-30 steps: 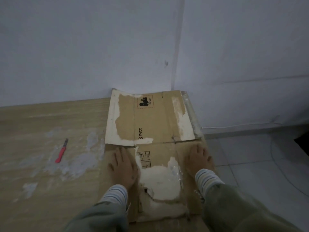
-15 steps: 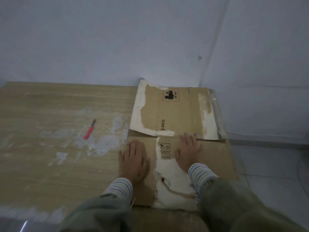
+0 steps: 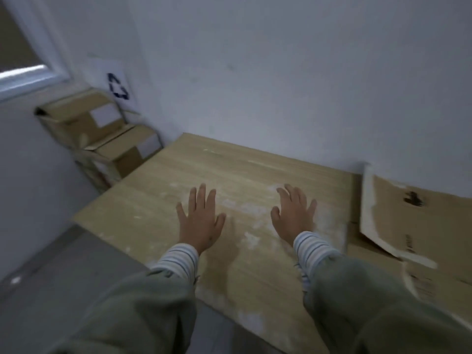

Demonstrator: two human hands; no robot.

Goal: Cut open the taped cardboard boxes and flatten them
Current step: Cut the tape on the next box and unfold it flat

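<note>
Reaching over the bare wooden tabletop (image 3: 255, 169), a person's left hand (image 3: 200, 221) and right hand (image 3: 293, 215) hover with fingers spread, the grip wide and holding nothing. A flattened box (image 3: 408, 221) lies at right; stacked cardboard boxes (image 3: 102, 134) wait far left, apparently next for cutting.

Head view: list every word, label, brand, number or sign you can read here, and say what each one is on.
Blue recycling arrows sign, no words: on a white sheet on the wall above the stacked boxes.
White labels on the stacked boxes: no text can be made out.
Dark printed mark on the flattened cardboard: too blurred to read.
Line of print near the flattened cardboard's torn edge: too blurred to read.
</note>
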